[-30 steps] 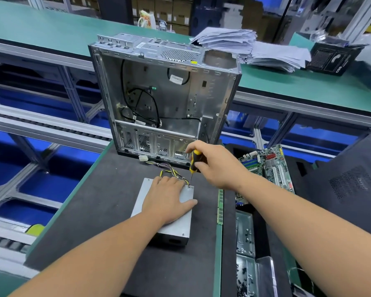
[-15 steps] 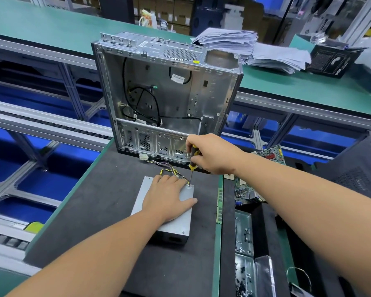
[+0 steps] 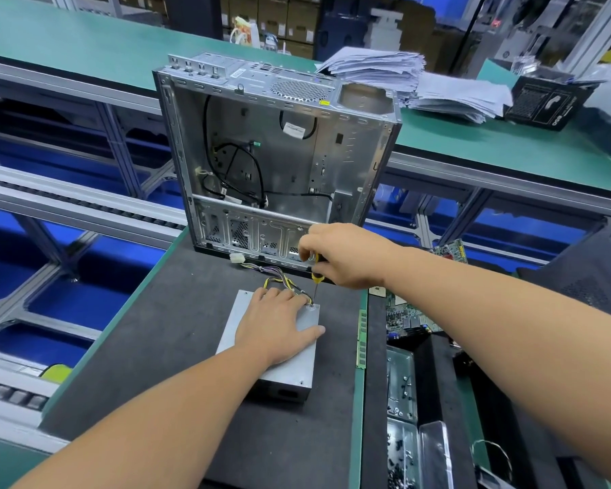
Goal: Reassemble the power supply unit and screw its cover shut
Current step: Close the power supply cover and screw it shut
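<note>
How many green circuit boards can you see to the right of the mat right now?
2. One green circuit board lies beyond the right forearm; another green board lies below that forearm, beside the black mat. They may be one board; the arm hides the middle.

Electronics assembly workshop: green-topped workbenches point(image 3: 508, 142) flank a roller conveyor line point(image 3: 67, 202); a stripped computer chassis point(image 3: 279, 153), loose circuit boards point(image 3: 406, 319) and screw trays point(image 3: 401, 386) lie at the station.

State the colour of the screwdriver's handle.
Yellow and black; the screwdriver shows in the head view, gripped by the right hand.
</note>
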